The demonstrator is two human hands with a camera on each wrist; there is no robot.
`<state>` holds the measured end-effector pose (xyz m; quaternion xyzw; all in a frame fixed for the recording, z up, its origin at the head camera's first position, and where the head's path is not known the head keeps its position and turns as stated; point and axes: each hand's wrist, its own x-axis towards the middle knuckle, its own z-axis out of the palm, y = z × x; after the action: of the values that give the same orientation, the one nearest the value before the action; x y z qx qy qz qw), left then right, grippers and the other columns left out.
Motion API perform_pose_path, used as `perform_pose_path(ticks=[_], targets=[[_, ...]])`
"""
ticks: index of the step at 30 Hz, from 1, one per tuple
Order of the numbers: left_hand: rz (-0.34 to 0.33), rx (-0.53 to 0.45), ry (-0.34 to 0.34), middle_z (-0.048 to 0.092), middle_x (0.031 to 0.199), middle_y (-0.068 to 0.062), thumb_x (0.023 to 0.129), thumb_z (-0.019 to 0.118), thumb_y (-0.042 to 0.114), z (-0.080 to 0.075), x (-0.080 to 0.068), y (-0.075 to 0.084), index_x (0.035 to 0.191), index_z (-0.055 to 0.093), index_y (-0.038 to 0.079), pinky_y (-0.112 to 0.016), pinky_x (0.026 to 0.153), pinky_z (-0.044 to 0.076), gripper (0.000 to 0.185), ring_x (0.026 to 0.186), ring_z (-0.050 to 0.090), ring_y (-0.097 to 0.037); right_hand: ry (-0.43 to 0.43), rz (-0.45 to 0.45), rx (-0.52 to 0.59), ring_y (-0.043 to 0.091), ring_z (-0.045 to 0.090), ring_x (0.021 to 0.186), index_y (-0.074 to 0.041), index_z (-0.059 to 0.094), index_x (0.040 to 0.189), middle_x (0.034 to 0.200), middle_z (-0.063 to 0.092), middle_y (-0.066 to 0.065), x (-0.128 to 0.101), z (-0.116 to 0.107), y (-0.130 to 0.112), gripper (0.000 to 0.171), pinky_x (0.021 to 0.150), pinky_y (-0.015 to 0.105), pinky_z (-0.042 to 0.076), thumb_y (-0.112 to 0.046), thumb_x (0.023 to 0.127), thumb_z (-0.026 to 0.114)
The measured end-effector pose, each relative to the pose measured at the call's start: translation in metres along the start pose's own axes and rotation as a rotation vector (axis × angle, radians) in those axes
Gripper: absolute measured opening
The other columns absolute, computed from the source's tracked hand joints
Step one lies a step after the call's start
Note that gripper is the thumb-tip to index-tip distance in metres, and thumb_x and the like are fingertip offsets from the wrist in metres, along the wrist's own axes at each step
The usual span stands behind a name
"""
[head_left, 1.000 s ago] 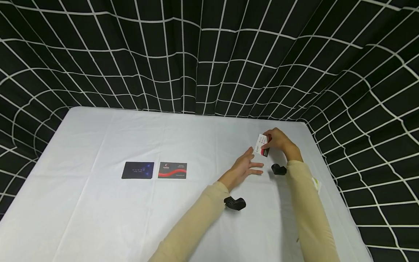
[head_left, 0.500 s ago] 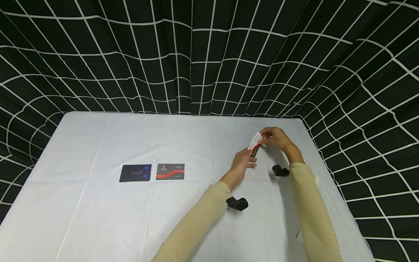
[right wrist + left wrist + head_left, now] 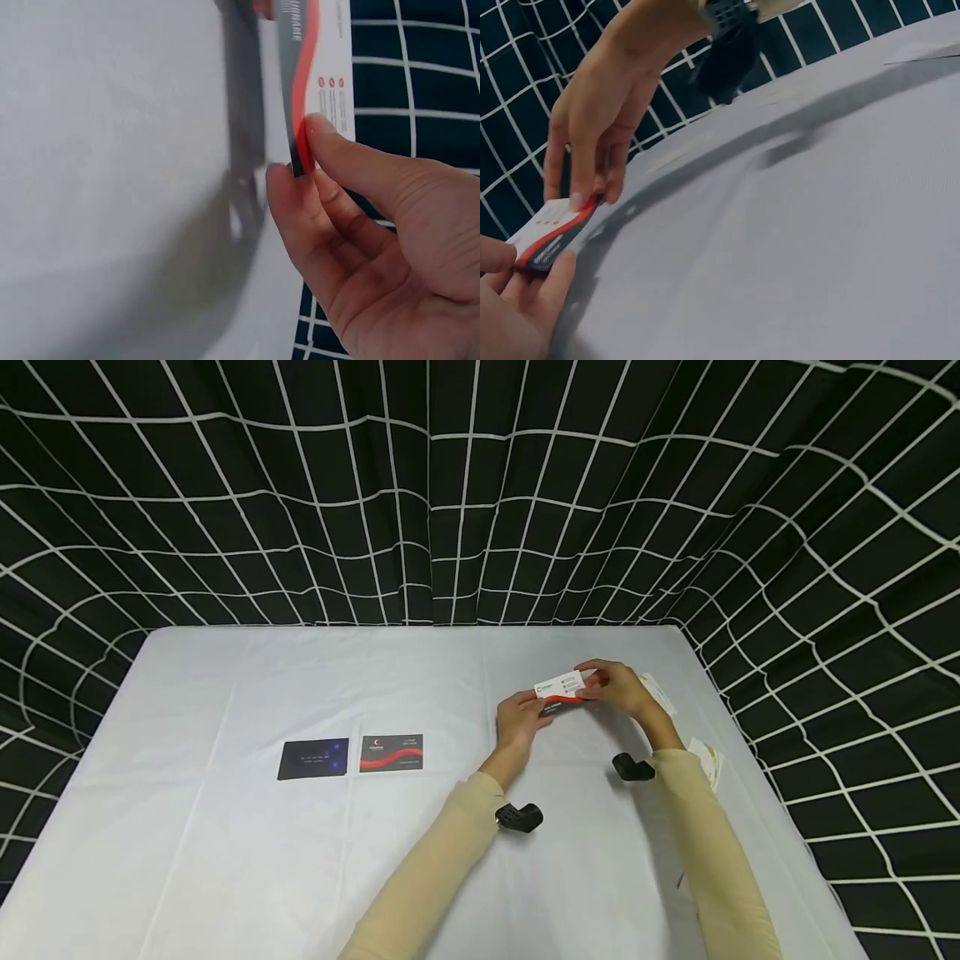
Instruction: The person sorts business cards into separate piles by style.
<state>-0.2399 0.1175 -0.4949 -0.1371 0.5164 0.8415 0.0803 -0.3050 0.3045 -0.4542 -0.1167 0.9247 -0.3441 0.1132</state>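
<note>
A white business card (image 3: 559,685) with a red wave and a dark grey edge is held above the white table, between both hands. The left hand (image 3: 516,722) pinches its left end; in the left wrist view the thumb lies above and fingers below the card (image 3: 555,229). At the opposite end the right hand (image 3: 617,688) grips it, thumb on the printed face and fingers behind, as the right wrist view shows. To the left, a dark blue card (image 3: 313,758) and a dark grey card with a red wave (image 3: 392,752) lie flat side by side.
White cards with yellowish marks lie near the right table edge, one beyond the right wrist (image 3: 657,693) and another (image 3: 706,762) partly hidden by the right sleeve. A black curtain with a white grid (image 3: 450,527) stands behind the table (image 3: 225,860).
The left hand, first spread beside the card, has taken hold of its left end. Both hands have carried the card leftward, turning it from steep to nearly level.
</note>
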Motion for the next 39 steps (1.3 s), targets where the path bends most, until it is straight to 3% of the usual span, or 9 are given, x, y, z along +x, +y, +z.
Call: perform_pose_path(ticks=[3,8,16,23,28,33,39], targets=[[0.029,-0.016,-0.013,0.064,0.11,-0.028,0.093,0.054,-0.01,-0.011,-0.002,0.002,0.123,0.056,-0.015,-0.045,0.081,0.056,0.03,0.1,0.066,-0.04,-0.036,0.0,0.104,0.018,0.065,0.067,0.008,0.058,0.127,0.093,0.064,0.022,-0.007,0.009,-0.005,0.046,0.062,0.031,0.057,-0.002,0.085,0.075],[0.058,0.038,-0.032,0.063,0.103,-0.024,0.09,0.054,-0.015,-0.029,-0.009,0.011,0.128,0.056,-0.011,-0.048,0.073,0.057,0.038,0.095,0.067,-0.041,-0.058,0.009,0.262,0.02,0.067,0.069,0.013,0.053,0.13,0.096,0.062,0.028,-0.02,0.02,-0.017,0.049,0.066,0.037,0.059,0.004,0.085,0.072],[0.183,0.169,0.04,0.058,0.1,-0.022,0.086,0.059,-0.018,-0.062,-0.019,0.035,0.119,0.061,-0.014,-0.042,0.065,0.059,0.033,0.079,0.068,-0.034,0.008,-0.002,0.349,0.01,0.065,0.068,0.015,0.053,0.128,0.096,0.062,0.03,-0.032,0.05,-0.051,0.045,0.068,0.038,0.059,0.007,0.087,0.069],[0.258,0.454,0.075,0.063,0.094,-0.02,0.082,0.067,-0.014,-0.093,-0.035,0.048,0.111,0.067,-0.01,-0.035,0.059,0.058,0.029,0.072,0.07,-0.036,0.067,0.089,0.407,0.011,0.067,0.059,0.014,0.058,0.124,0.094,0.067,0.029,-0.041,0.081,-0.072,0.041,0.062,0.03,0.058,0.006,0.086,0.07],[0.321,0.7,0.114,0.067,0.087,-0.016,0.08,0.073,-0.01,-0.115,-0.044,0.062,0.107,0.071,-0.007,-0.024,0.046,0.052,0.027,0.054,0.068,-0.028,0.071,0.122,0.421,0.012,0.066,0.059,0.011,0.06,0.124,0.09,0.067,0.022,-0.042,0.102,-0.09,0.041,0.062,0.031,0.058,0.004,0.085,0.071],[0.353,0.828,0.16,0.067,0.082,-0.014,0.079,0.076,-0.007,-0.14,-0.051,0.075,0.102,0.073,-0.005,-0.02,0.042,0.047,0.024,0.045,0.064,-0.019,0.058,0.133,0.395,0.016,0.068,0.059,0.009,0.062,0.122,0.089,0.07,0.018,-0.04,0.126,-0.109,0.039,0.06,0.028,0.057,0.0,0.085,0.073],[0.392,0.963,0.21,0.065,0.076,-0.01,0.075,0.08,-0.002,-0.166,-0.06,0.089,0.1,0.073,-0.005,-0.024,0.052,0.045,0.026,0.052,0.056,-0.014,0.061,0.131,0.408,0.019,0.069,0.057,0.007,0.066,0.118,0.086,0.071,0.017,-0.035,0.15,-0.134,0.035,0.057,0.027,0.056,-0.004,0.085,0.074]])
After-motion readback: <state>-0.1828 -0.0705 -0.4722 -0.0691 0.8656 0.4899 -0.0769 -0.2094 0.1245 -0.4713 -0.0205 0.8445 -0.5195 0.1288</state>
